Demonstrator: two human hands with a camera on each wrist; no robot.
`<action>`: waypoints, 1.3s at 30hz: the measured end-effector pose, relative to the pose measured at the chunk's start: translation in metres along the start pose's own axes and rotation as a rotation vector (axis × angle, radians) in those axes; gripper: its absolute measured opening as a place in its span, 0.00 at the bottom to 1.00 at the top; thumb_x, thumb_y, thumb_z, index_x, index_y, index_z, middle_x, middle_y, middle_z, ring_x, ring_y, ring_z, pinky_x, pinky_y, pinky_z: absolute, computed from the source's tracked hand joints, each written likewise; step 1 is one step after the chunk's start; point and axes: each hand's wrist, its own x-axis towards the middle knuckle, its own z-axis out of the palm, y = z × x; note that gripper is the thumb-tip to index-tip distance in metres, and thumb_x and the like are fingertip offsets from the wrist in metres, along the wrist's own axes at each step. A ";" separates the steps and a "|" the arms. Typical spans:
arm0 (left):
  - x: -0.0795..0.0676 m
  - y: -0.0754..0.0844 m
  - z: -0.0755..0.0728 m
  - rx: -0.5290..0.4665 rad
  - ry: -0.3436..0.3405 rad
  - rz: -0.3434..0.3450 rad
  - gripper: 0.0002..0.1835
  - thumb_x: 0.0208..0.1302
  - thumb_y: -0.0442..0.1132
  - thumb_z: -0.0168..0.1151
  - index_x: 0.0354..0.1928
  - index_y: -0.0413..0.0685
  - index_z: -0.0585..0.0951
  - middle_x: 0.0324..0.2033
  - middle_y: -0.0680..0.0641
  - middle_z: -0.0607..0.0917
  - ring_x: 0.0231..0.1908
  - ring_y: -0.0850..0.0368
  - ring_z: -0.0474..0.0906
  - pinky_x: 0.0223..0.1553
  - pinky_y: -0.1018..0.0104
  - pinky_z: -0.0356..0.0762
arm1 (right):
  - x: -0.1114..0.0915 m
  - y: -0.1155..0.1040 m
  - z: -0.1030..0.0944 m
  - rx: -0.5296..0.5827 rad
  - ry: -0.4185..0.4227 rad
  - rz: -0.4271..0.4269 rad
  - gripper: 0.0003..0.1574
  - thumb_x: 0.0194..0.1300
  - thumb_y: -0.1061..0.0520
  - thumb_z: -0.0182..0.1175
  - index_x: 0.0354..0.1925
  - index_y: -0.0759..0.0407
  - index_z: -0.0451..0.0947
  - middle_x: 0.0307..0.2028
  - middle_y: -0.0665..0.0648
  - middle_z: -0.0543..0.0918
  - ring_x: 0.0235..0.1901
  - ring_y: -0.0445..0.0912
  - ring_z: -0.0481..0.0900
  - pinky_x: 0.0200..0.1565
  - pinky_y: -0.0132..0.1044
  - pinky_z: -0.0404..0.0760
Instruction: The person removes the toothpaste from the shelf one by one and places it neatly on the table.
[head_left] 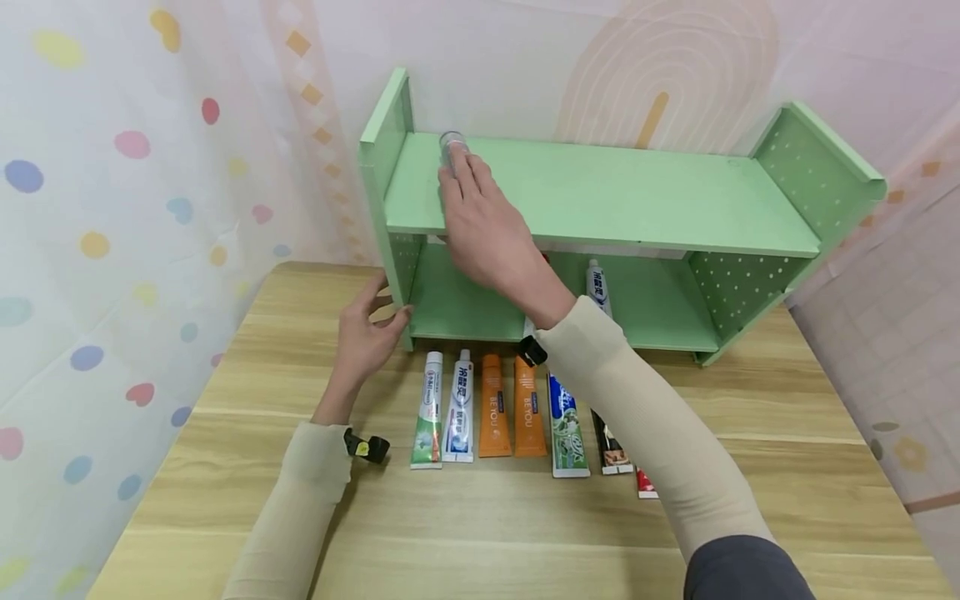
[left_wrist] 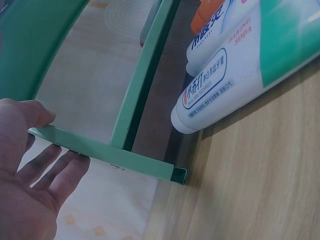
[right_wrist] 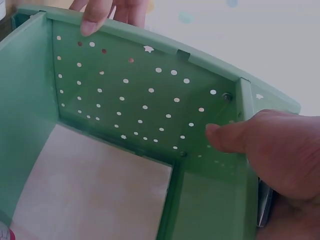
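A green two-tier shelf [head_left: 637, 192] stands at the back of the table. My left hand [head_left: 369, 329] holds its left side panel near the table, the thumb inside and the fingers outside the panel's edge [left_wrist: 107, 154]. On the upper board my right hand [head_left: 487, 217] lies with its fingers stretched over a clear, silvery round-ended object [head_left: 452, 140]; its kind is mostly hidden. In the right wrist view the right thumb [right_wrist: 230, 137] stands clear of that object, beside the upper board's front edge.
Toothpaste tubes lie in a row before the shelf: a green-white one [head_left: 429, 417], a blue-white one [head_left: 460, 408], two orange ones [head_left: 495, 408], a blue-green one [head_left: 567, 433] and others partly under the right sleeve. Another tube [head_left: 597, 283] is on the lower tier.
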 end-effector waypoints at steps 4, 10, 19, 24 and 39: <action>0.001 0.000 0.001 -0.005 0.000 -0.003 0.34 0.67 0.27 0.61 0.75 0.42 0.68 0.69 0.31 0.72 0.61 0.30 0.77 0.56 0.54 0.87 | -0.008 0.003 0.000 0.036 -0.009 0.005 0.43 0.78 0.52 0.53 0.79 0.71 0.49 0.81 0.69 0.46 0.83 0.58 0.41 0.86 0.42 0.40; 0.001 0.004 0.003 -0.012 0.001 0.001 0.33 0.67 0.25 0.61 0.74 0.41 0.69 0.67 0.29 0.73 0.61 0.30 0.78 0.56 0.53 0.87 | -0.028 0.007 -0.002 0.109 -0.009 0.039 0.44 0.78 0.59 0.50 0.81 0.67 0.42 0.82 0.64 0.43 0.83 0.55 0.38 0.86 0.45 0.44; 0.000 0.004 0.001 -0.024 -0.002 -0.014 0.34 0.66 0.25 0.61 0.74 0.42 0.69 0.68 0.30 0.72 0.61 0.30 0.78 0.55 0.61 0.87 | -0.052 0.008 -0.004 0.053 0.018 0.013 0.53 0.67 0.67 0.60 0.81 0.68 0.42 0.82 0.65 0.44 0.83 0.55 0.40 0.85 0.46 0.46; 0.000 0.001 0.000 -0.017 -0.002 -0.007 0.34 0.67 0.26 0.62 0.75 0.43 0.68 0.68 0.30 0.72 0.61 0.30 0.78 0.54 0.63 0.88 | -0.061 0.007 -0.003 0.042 0.072 0.007 0.49 0.69 0.69 0.54 0.80 0.68 0.44 0.82 0.65 0.46 0.83 0.55 0.42 0.85 0.45 0.47; 0.004 -0.012 0.003 0.001 0.007 -0.002 0.34 0.67 0.27 0.62 0.75 0.46 0.68 0.69 0.33 0.73 0.61 0.31 0.78 0.55 0.59 0.87 | -0.100 0.009 0.011 -0.013 0.263 0.012 0.38 0.74 0.71 0.42 0.79 0.69 0.50 0.81 0.66 0.53 0.82 0.56 0.48 0.84 0.46 0.51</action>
